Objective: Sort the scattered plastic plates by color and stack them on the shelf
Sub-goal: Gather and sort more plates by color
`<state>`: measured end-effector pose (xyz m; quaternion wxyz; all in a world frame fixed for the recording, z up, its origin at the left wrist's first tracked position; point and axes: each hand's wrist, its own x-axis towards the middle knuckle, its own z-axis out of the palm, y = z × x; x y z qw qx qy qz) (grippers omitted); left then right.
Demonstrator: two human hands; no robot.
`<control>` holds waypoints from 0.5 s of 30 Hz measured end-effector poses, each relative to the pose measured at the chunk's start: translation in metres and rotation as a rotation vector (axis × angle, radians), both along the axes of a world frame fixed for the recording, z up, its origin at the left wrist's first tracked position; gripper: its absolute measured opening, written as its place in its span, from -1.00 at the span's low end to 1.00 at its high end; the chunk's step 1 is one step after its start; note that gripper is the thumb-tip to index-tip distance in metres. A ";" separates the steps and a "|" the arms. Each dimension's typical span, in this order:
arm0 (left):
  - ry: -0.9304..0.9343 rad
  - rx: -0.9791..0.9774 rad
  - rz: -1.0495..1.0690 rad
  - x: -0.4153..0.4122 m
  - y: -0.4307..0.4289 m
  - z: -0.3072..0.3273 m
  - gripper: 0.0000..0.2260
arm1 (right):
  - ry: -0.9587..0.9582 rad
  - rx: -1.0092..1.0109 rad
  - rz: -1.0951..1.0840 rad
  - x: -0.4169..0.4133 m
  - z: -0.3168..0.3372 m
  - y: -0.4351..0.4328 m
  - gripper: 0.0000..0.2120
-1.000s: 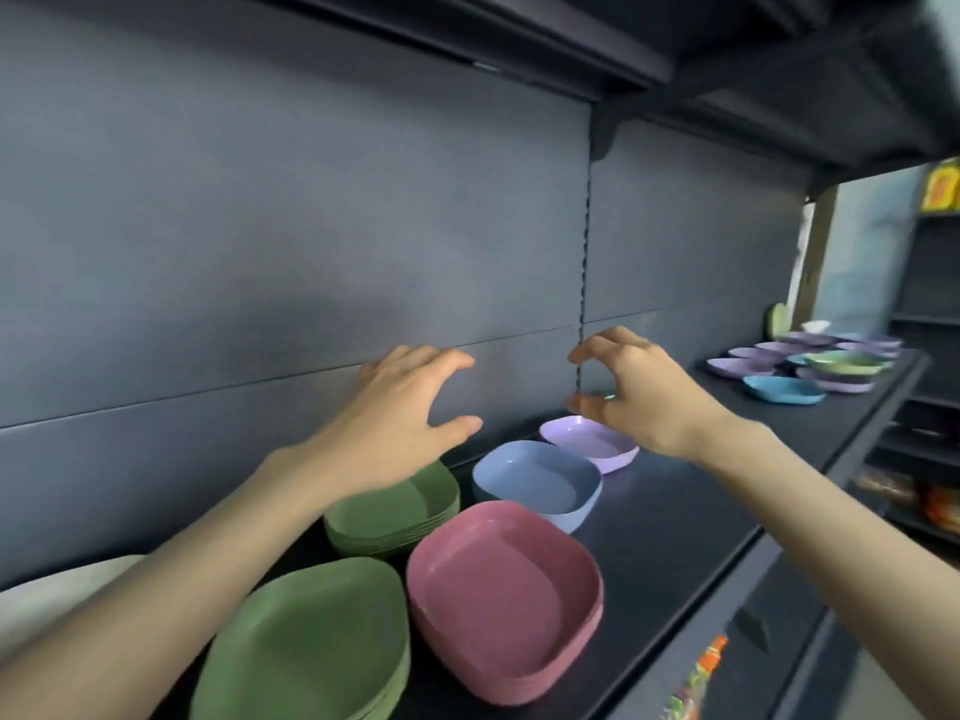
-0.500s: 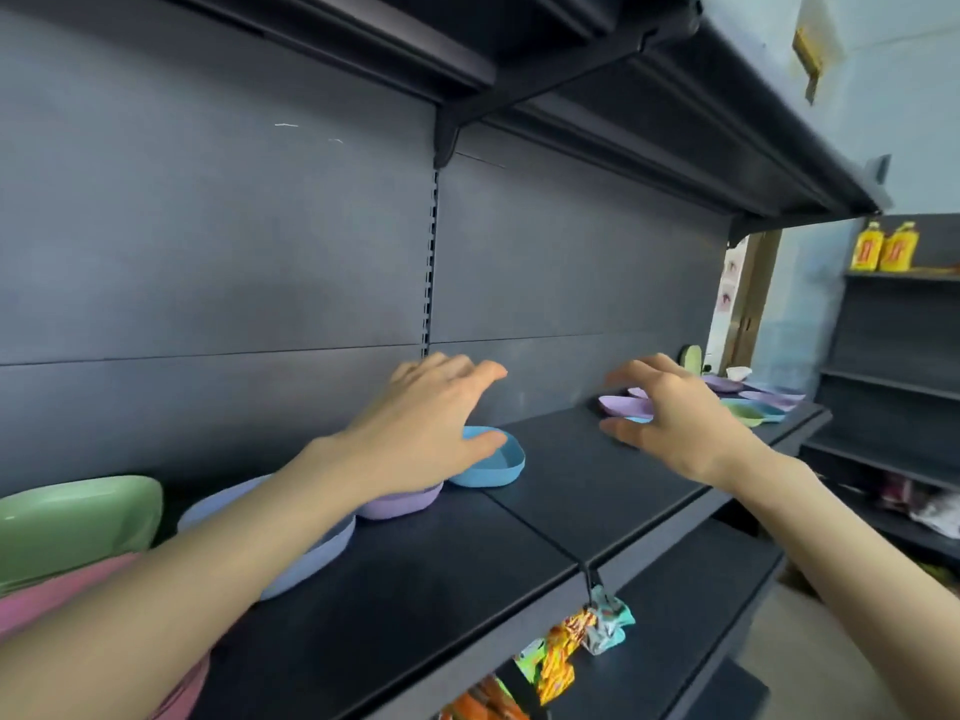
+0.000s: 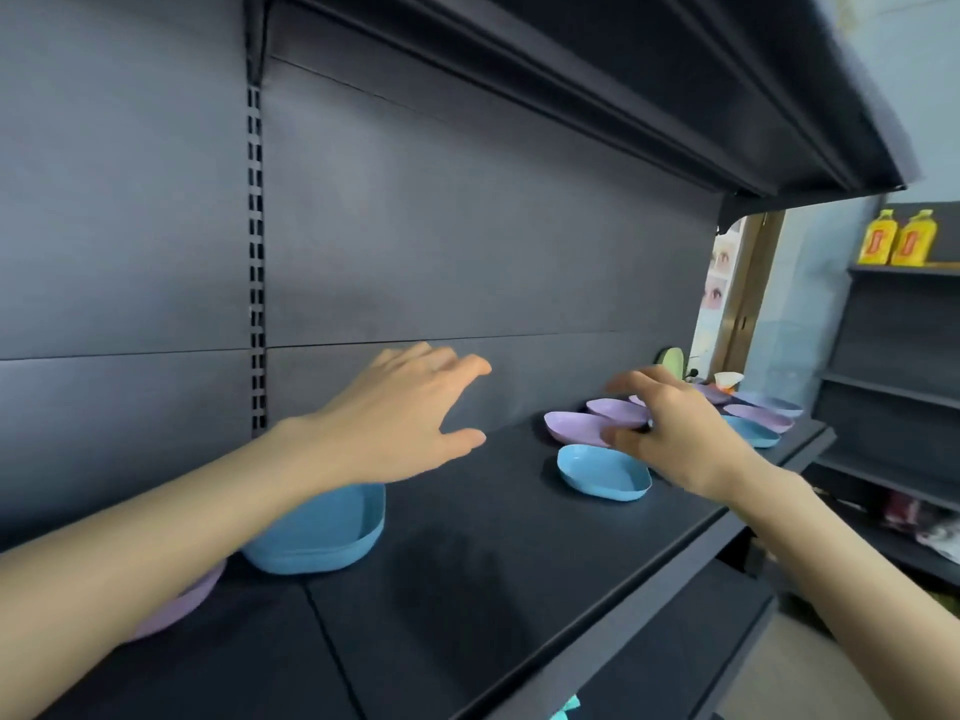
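2 yellow bottles point(image 3: 878, 239) stand side by side atop a dark side rack point(image 3: 883, 330) at far right, beside a wooden door frame point(image 3: 756, 283).

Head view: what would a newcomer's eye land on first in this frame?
Two bare forearms reach across a dark shelf, the left hand spread open above its middle and the right hand, fingers curved, over scattered purple plates further right. A lone blue plate lies just before the right hand, and a blue stack sits under the left forearm. Two yellow bottles stand out on a side rack at far right.
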<state>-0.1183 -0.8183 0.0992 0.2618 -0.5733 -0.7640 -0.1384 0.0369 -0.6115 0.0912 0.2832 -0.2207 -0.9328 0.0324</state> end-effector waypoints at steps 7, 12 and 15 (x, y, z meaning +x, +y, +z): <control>-0.044 -0.037 -0.109 0.004 0.163 0.000 -0.50 | -0.027 0.005 -0.092 0.019 0.004 0.134 -0.62; -0.071 -0.079 -0.128 0.021 0.257 -0.019 -0.54 | -0.037 -0.031 -0.078 0.033 -0.011 0.224 -0.56; -0.105 -0.099 -0.092 0.031 0.301 -0.037 -0.56 | -0.059 -0.040 -0.048 0.033 -0.025 0.275 -0.56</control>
